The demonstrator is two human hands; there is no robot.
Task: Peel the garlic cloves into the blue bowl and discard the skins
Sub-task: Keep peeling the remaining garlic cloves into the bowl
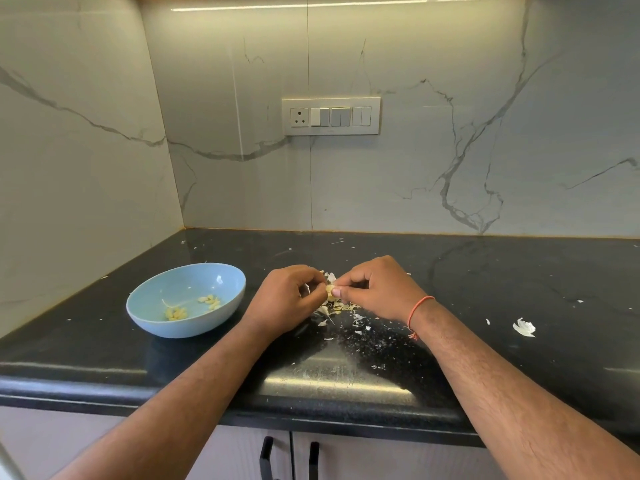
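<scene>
The garlic clove (330, 291) sits pinched between your two hands, held just above the black counter (485, 278), to the right of the blue bowl (228, 299). It is a small, light thing, firm under its papery skin, and once bare it will likely turn slick, so hold it by its two ends and not by its smooth belly. So little of it shows between your fingertips that you cannot tell for sure which way its long axis runs or which end is the tip; it looks roughly upright, tilted a little.

Your left hand (289, 299) has its fingers curled and its thumb and forefinger closed on the clove's left side. Your right hand (374, 289) is curled too, its thumb (341, 292) pressing the clove's right side, probably working at the skin. The skin is thin and brittle and will tear in flakes, so pull gently.

Right under your hands lies a heap of skins (341, 308), with more crumbs scattered toward the counter's front edge and one larger white piece of skin (523, 328) well apart to the right. Inside the bowl lie two small clusters of peeled cloves (176, 314).
</scene>
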